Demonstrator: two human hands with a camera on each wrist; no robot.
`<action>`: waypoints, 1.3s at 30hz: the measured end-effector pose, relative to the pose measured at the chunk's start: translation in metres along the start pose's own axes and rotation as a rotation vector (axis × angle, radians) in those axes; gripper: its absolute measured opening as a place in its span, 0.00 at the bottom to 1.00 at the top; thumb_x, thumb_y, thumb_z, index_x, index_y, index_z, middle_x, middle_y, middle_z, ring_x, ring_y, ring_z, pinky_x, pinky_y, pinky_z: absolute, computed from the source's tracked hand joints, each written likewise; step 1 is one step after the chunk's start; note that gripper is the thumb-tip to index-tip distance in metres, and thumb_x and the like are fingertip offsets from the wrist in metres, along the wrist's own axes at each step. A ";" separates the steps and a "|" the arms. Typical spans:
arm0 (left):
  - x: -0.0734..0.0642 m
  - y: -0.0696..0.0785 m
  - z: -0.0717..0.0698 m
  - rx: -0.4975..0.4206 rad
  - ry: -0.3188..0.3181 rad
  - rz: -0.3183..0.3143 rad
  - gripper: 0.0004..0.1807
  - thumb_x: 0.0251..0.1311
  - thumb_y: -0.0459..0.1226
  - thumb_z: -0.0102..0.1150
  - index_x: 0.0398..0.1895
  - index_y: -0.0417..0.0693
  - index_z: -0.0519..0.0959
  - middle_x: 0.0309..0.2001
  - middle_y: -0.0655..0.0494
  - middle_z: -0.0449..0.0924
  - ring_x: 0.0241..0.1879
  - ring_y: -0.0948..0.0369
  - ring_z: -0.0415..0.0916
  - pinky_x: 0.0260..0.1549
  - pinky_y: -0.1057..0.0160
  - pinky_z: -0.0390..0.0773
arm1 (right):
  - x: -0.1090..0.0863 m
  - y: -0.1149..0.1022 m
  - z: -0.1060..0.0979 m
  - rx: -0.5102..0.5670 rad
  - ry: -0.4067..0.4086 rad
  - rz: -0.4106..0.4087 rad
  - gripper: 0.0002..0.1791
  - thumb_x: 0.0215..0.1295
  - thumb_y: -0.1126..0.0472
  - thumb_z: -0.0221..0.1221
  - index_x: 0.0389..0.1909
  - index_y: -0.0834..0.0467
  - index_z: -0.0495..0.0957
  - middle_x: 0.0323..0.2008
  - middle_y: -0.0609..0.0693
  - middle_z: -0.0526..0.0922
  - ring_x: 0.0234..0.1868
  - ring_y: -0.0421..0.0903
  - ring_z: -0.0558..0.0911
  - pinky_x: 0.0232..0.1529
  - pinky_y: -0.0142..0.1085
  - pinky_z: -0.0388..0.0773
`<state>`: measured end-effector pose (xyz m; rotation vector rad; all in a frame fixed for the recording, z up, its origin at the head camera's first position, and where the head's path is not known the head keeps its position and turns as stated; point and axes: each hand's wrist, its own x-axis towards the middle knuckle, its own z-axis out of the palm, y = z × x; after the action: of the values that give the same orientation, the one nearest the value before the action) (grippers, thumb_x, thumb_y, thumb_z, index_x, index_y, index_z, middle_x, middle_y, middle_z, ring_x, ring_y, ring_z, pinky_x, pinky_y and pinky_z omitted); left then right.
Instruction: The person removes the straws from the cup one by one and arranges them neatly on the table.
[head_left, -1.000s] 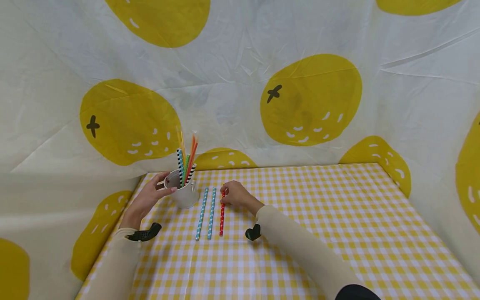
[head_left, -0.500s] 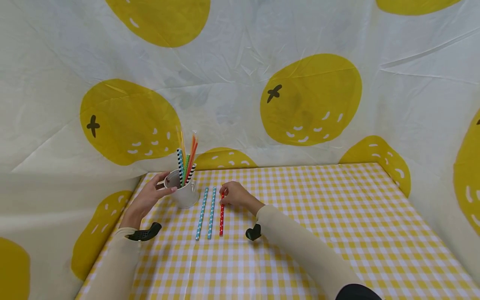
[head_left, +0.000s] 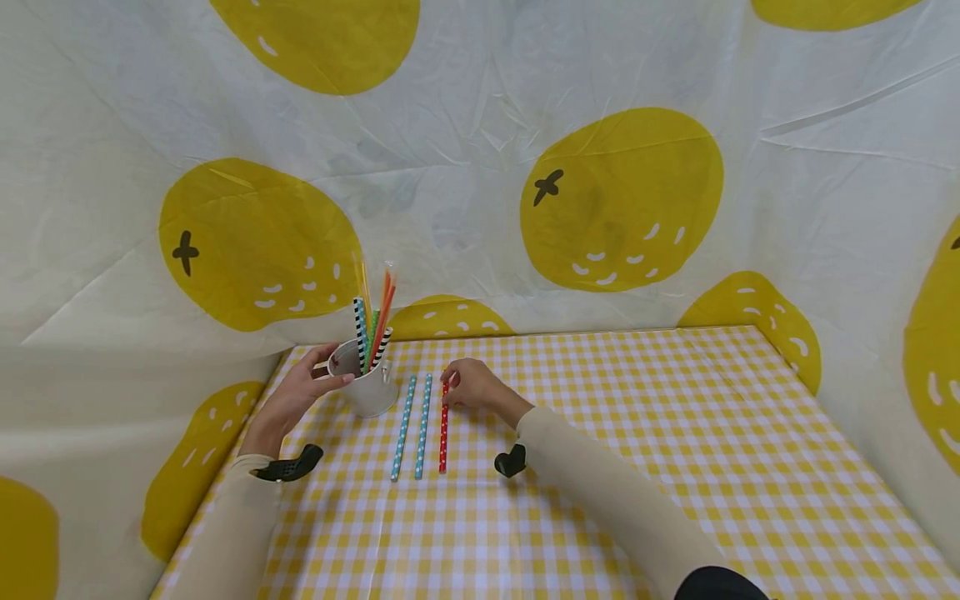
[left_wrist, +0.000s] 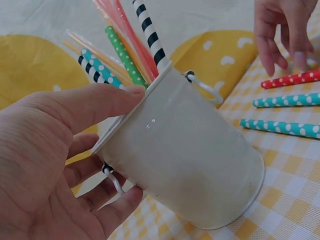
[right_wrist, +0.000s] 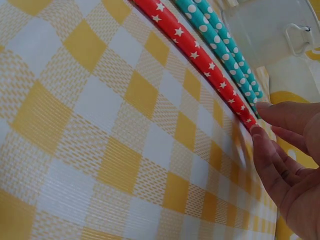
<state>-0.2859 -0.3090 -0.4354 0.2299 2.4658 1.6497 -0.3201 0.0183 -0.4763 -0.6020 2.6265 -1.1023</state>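
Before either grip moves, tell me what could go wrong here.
The right grip is at one end of the red straw; a nudge might roll it into the nearest turquoise straw. The left grip holds the white bucket near its top, so a tug could tip it and spill the straws inside.

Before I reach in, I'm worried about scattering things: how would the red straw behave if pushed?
Its slim, round shape suggests the red straw would likely roll sideways across the tablecloth. Being so slender, it is probably very light. With a blue straw lying alongside, a leftward push might knock that too.
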 end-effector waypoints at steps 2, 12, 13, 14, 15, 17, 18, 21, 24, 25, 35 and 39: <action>0.000 0.000 0.000 0.002 0.001 -0.005 0.48 0.67 0.42 0.67 0.81 0.43 0.48 0.76 0.38 0.52 0.73 0.37 0.55 0.66 0.40 0.60 | 0.000 -0.001 -0.002 0.013 0.011 -0.019 0.19 0.60 0.65 0.71 0.52 0.63 0.83 0.41 0.55 0.83 0.37 0.45 0.79 0.39 0.35 0.77; 0.001 0.000 0.000 0.007 0.000 -0.010 0.49 0.67 0.43 0.67 0.82 0.45 0.48 0.77 0.40 0.51 0.75 0.39 0.53 0.67 0.39 0.60 | 0.002 -0.016 -0.012 0.053 0.125 -0.166 0.13 0.64 0.65 0.69 0.49 0.58 0.84 0.37 0.50 0.85 0.34 0.43 0.82 0.34 0.32 0.77; 0.001 0.000 0.000 0.004 0.000 -0.009 0.49 0.67 0.43 0.67 0.82 0.45 0.48 0.77 0.40 0.51 0.75 0.39 0.53 0.67 0.40 0.60 | 0.002 -0.019 -0.012 0.069 0.131 -0.172 0.13 0.64 0.65 0.69 0.49 0.58 0.84 0.37 0.50 0.85 0.34 0.42 0.82 0.33 0.31 0.77; 0.001 0.000 0.000 0.002 -0.001 -0.007 0.49 0.67 0.43 0.67 0.82 0.45 0.48 0.77 0.40 0.50 0.75 0.39 0.53 0.67 0.40 0.60 | 0.002 -0.021 -0.013 0.084 0.137 -0.179 0.12 0.65 0.64 0.68 0.48 0.58 0.84 0.37 0.50 0.85 0.34 0.42 0.83 0.33 0.31 0.77; 0.000 0.000 0.000 0.000 -0.002 -0.005 0.48 0.67 0.42 0.67 0.82 0.45 0.48 0.78 0.40 0.50 0.75 0.39 0.53 0.67 0.40 0.60 | 0.002 -0.024 -0.013 0.101 0.144 -0.184 0.12 0.65 0.63 0.68 0.48 0.57 0.84 0.37 0.49 0.85 0.34 0.42 0.83 0.32 0.31 0.77; 0.000 -0.001 0.001 -0.006 -0.003 -0.002 0.48 0.67 0.42 0.66 0.82 0.45 0.48 0.78 0.39 0.50 0.75 0.38 0.53 0.67 0.40 0.60 | 0.002 -0.028 -0.013 0.134 0.157 -0.189 0.11 0.66 0.62 0.68 0.48 0.56 0.84 0.36 0.48 0.85 0.33 0.42 0.83 0.31 0.31 0.78; 0.001 -0.001 0.001 -0.009 -0.002 -0.002 0.48 0.67 0.42 0.67 0.82 0.45 0.49 0.78 0.40 0.50 0.75 0.38 0.53 0.67 0.40 0.60 | 0.002 -0.030 -0.013 0.153 0.165 -0.192 0.11 0.66 0.61 0.68 0.48 0.56 0.85 0.36 0.48 0.85 0.33 0.41 0.83 0.31 0.31 0.77; 0.002 -0.002 0.001 -0.012 -0.004 0.001 0.47 0.67 0.42 0.66 0.82 0.45 0.49 0.77 0.40 0.51 0.75 0.39 0.53 0.67 0.40 0.60 | 0.002 -0.036 -0.013 0.210 0.186 -0.198 0.11 0.67 0.61 0.67 0.49 0.56 0.85 0.37 0.48 0.85 0.33 0.41 0.82 0.31 0.31 0.77; 0.002 -0.003 0.001 -0.016 -0.002 0.000 0.47 0.67 0.42 0.66 0.82 0.46 0.50 0.77 0.40 0.52 0.75 0.39 0.54 0.67 0.40 0.60 | 0.004 -0.042 -0.013 0.275 0.199 -0.211 0.12 0.67 0.63 0.67 0.51 0.57 0.84 0.38 0.50 0.85 0.34 0.43 0.83 0.32 0.31 0.77; 0.002 -0.003 0.001 -0.015 -0.002 0.001 0.47 0.67 0.43 0.66 0.82 0.46 0.50 0.77 0.40 0.52 0.75 0.39 0.53 0.67 0.40 0.60 | 0.004 -0.044 -0.012 0.289 0.201 -0.211 0.13 0.67 0.63 0.67 0.51 0.57 0.84 0.39 0.51 0.86 0.34 0.45 0.83 0.32 0.31 0.77; 0.001 -0.005 0.000 -0.005 0.004 -0.008 0.48 0.67 0.43 0.67 0.82 0.46 0.49 0.78 0.41 0.50 0.75 0.39 0.53 0.68 0.39 0.60 | 0.011 -0.057 -0.007 0.377 0.208 -0.194 0.16 0.68 0.61 0.66 0.56 0.57 0.81 0.45 0.51 0.85 0.45 0.46 0.85 0.44 0.34 0.82; 0.002 -0.004 0.000 -0.008 0.008 -0.006 0.48 0.66 0.44 0.67 0.81 0.46 0.50 0.77 0.41 0.52 0.74 0.39 0.54 0.67 0.39 0.60 | 0.014 -0.061 -0.005 0.387 0.228 -0.202 0.18 0.68 0.60 0.66 0.57 0.56 0.80 0.49 0.52 0.85 0.47 0.45 0.84 0.47 0.35 0.82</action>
<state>-0.2883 -0.3098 -0.4388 0.2154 2.4637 1.6608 -0.3169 -0.0236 -0.4294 -0.6992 2.4615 -1.7808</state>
